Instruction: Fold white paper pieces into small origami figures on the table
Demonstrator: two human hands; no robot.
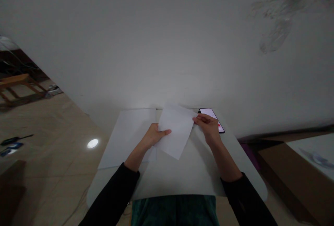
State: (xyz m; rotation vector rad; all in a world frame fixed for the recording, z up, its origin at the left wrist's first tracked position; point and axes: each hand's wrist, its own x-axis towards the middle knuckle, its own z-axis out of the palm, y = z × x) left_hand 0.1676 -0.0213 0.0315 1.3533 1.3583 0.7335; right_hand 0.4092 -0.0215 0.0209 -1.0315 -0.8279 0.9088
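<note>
A white sheet of paper [175, 133] is held tilted above the table between both hands. My left hand [154, 135] grips its left edge, the thumb lying on top and the other fingers hidden beneath. At the sheet's upper right corner, my right hand [207, 124] pinches the paper between thumb and fingertips. More white paper [125, 139] lies flat on the left part of the table, partly under my left forearm. A phone with a lit screen [221, 127] rests just behind and to the right of my right hand.
The small white table [180, 182] stands against a pale wall [167, 52]. On the floor to the left are a wooden stool [17, 79] and a dark tool [12, 140]. A brown cardboard box [292, 170] sits right of the table.
</note>
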